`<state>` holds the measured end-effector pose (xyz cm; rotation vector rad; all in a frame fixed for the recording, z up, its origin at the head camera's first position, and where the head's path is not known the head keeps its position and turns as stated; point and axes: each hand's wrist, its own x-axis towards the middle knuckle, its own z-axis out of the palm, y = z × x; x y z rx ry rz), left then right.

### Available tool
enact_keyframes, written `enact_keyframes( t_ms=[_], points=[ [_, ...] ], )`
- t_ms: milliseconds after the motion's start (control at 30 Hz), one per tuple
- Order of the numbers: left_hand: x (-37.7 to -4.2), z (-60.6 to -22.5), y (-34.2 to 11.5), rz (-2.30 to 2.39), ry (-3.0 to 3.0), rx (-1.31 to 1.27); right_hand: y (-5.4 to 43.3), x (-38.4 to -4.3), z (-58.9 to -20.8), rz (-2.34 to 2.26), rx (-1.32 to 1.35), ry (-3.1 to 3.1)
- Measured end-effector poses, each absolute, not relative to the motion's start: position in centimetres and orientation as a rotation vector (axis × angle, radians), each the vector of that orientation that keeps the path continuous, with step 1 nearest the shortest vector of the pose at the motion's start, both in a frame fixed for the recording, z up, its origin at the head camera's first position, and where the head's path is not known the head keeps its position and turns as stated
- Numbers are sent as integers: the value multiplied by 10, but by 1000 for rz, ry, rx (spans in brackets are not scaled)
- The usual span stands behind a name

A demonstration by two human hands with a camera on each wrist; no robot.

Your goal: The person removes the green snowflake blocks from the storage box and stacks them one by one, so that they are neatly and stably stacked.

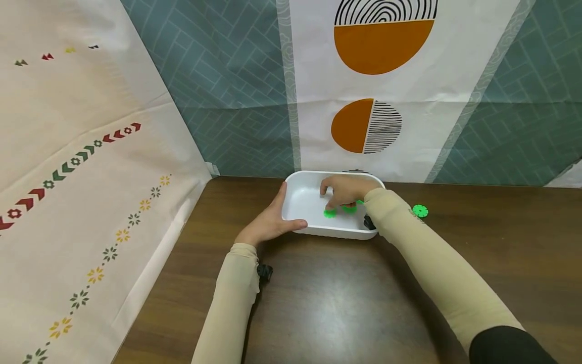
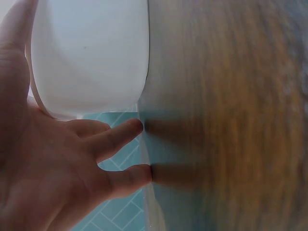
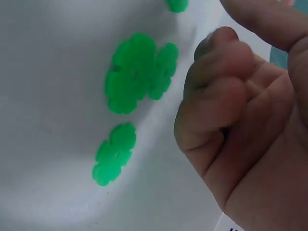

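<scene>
A white plastic tray [image 1: 336, 232] stands at the back of the wooden table. My left hand [image 1: 269, 220] grips its left end, thumb over the near rim and fingers along the outer wall. In the left wrist view, two fingertips [image 2: 136, 125] of that hand reach down to the tabletop. My right hand [image 1: 345, 189] reaches inside the tray, thumb and forefinger apart, the other fingers curled toward the palm. Nothing shows between them. Several green flower-shaped discs lie on the tray floor, among them a large-looking disc [image 3: 132, 77] and another disc [image 3: 114, 154] close beside the hand.
One more green disc [image 1: 420, 211] lies on the table [image 1: 336, 303], right of the tray. Behind the table's far edge hangs a patterned cloth [image 1: 245, 101]; a white printed cloth [image 1: 82, 167] hangs along the left side.
</scene>
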<state>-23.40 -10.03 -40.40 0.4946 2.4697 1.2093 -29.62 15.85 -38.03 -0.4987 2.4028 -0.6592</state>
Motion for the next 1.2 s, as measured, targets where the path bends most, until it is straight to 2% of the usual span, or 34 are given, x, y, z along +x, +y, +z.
enact_keyframes(
  t_ms=[400,633,1200],
  points=[
    [-235,-403,-102,1190,2475,503,146,-294,-389,-602,-645,2582],
    [-235,-404,-101,1184,2482,518,147,-293,-390,-637,-554,2479],
    [-236,-404,-101,1181,2478,494,145,-292,-392,-668,-584,2501]
  ],
)
